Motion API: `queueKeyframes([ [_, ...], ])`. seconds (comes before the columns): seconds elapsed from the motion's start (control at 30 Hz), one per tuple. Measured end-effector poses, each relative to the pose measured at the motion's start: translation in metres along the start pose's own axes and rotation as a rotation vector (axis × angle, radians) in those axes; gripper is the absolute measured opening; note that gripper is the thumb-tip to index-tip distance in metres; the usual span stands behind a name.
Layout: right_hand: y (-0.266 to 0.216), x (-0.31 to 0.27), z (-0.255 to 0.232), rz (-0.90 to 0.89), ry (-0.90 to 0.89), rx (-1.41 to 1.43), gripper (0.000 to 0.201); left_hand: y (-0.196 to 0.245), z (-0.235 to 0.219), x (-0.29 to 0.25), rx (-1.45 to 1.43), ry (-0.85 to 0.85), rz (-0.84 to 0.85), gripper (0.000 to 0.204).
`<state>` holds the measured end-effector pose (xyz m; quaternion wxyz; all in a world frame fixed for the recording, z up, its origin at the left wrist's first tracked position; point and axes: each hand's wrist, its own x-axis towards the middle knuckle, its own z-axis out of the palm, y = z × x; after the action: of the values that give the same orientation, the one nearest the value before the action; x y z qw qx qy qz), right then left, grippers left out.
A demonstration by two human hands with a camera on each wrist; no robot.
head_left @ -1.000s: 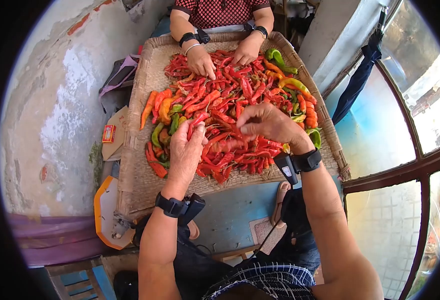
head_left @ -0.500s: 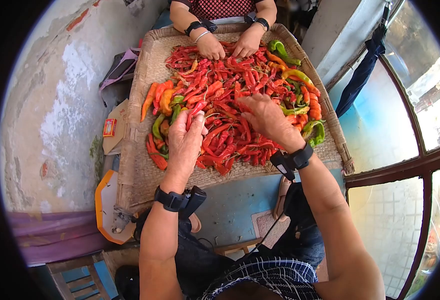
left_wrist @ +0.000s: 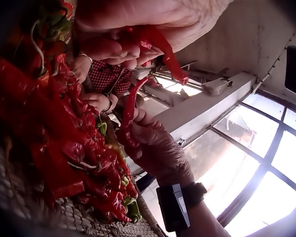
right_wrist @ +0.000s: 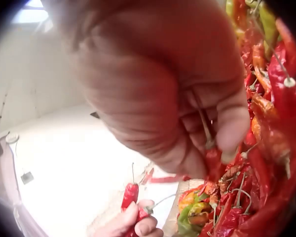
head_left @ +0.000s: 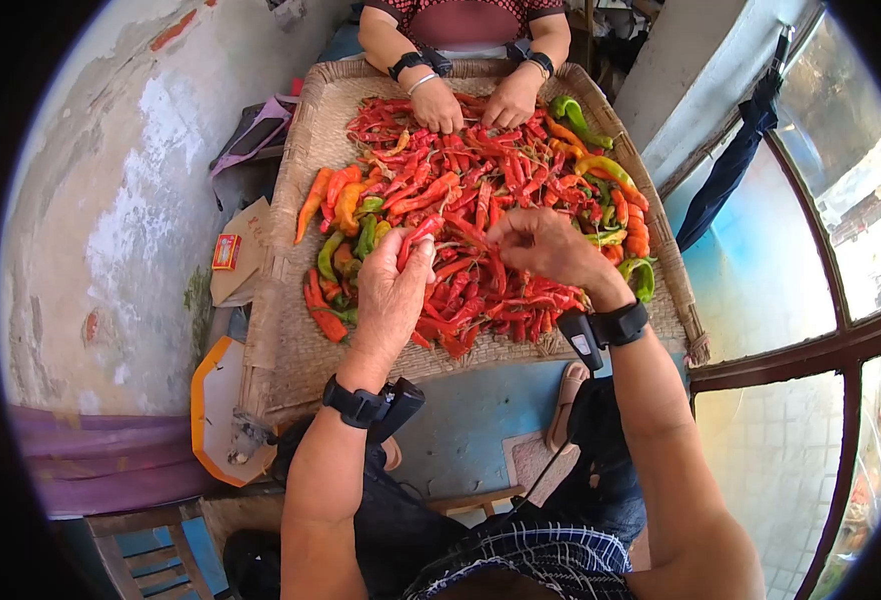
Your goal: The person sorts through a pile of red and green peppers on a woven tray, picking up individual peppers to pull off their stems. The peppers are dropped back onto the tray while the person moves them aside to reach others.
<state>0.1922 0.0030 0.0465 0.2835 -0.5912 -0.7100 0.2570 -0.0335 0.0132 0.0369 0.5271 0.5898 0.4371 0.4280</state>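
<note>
My left hand holds red chili peppers over the near left of a heap; in the right wrist view two red chilies with thin stems stick out of its fingers. To its right, my right hand pinches another red chili between thumb and fingers. The right wrist view shows that chili's pale stem running up under the curled fingers. Below both hands, the heap of red chilies covers the middle of a woven tray.
Green peppers and orange peppers lie along the tray's left, with more green ones at right. Across the tray, another person's hands work in the heap. A window is at right, a peeling wall at left.
My right hand reached down over the heap, then drew back toward me, and now holds a red chili. My left hand keeps its chilies. The other person's hands moved closer together.
</note>
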Motion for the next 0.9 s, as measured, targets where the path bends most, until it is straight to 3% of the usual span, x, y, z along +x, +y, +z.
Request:
queueKeyframes([
  [0.07, 0.007, -0.002, -0.007, 0.065, -0.264, 0.473, 0.021, -0.004, 0.0, 0.001, 0.012, -0.019, -0.024, 0.025],
  [0.13, 0.009, 0.005, -0.009, 0.076, -0.229, 0.541, 0.024, -0.004, 0.002, 0.0, 0.006, -0.013, -0.006, 0.026],
  [0.2, 0.01, 0.015, -0.001, -0.24, 0.659, 0.007, 0.03, -0.003, 0.003, 0.0, -0.03, 0.007, 0.009, 0.026],
  [0.23, 0.006, 0.014, -0.004, -0.264, 0.747, -0.275, 0.034, -0.005, 0.003, 0.0, -0.029, 0.007, 0.008, 0.026],
  [0.27, 0.01, 0.013, -0.002, -0.264, 0.748, -0.274, 0.034, -0.006, 0.003, 0.0, -0.021, 0.002, 0.006, 0.025],
  [0.33, 0.012, 0.005, 0.003, -0.324, 0.451, -0.195, 0.029, -0.007, 0.004, 0.002, -0.013, -0.008, 0.015, 0.025],
  [0.37, 0.005, 0.0, 0.007, -0.164, 0.247, -0.161, 0.028, -0.007, 0.005, 0.002, -0.003, -0.017, 0.012, 0.025],
  [0.47, 0.0, -0.008, 0.028, -0.082, -0.001, -0.512, 0.036, -0.007, 0.008, 0.003, 0.003, -0.025, 0.028, 0.026],
  [0.57, 0.008, -0.007, 0.039, -0.067, -0.005, -0.585, 0.04, -0.008, 0.012, 0.003, 0.014, -0.019, 0.048, 0.022],
  [0.63, 0.01, -0.006, 0.04, -0.009, 0.098, -0.402, 0.045, -0.006, 0.012, 0.002, 0.012, -0.021, 0.045, 0.022],
  [0.73, 0.009, -0.008, 0.032, 0.0, 0.101, -0.321, 0.047, -0.007, 0.01, 0.001, 0.029, -0.027, 0.068, 0.022],
  [0.9, 0.011, -0.014, 0.048, -0.044, 0.145, -0.434, 0.051, -0.006, 0.009, -0.003, 0.067, -0.031, 0.041, 0.023],
])
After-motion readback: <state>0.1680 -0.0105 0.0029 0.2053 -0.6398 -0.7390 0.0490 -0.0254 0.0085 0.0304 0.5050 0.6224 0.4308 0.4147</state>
